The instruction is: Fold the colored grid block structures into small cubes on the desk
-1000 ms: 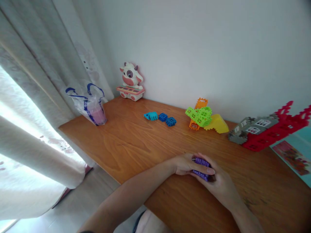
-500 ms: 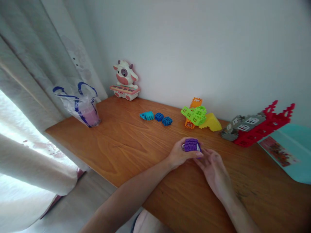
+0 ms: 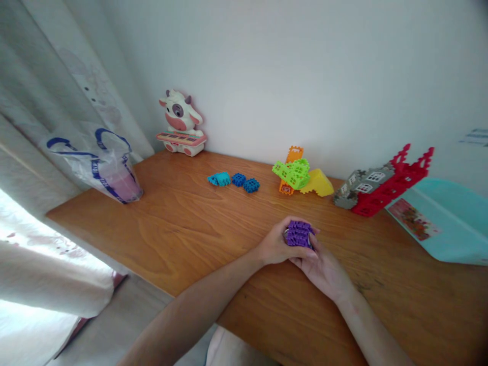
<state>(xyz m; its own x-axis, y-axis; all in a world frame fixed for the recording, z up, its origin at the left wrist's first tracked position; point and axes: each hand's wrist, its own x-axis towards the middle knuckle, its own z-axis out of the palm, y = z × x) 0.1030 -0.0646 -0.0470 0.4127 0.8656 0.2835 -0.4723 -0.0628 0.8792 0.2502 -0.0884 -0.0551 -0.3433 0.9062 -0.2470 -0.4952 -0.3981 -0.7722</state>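
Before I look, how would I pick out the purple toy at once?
Start with the brown wooden table, then find the left hand and right hand meeting over it. The purple toothed plastic block is in the left hand, the right hand against its side. Unlike the two dark-blue blocks and the lime-green toy farther back, it is purple and held.

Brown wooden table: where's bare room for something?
Bare wood lies between the transparent plastic bag and left hand, and between right hand and turquoise plastic bin. Crowded: along the wall, from green-orange plastic model to red-grey plastic castle.
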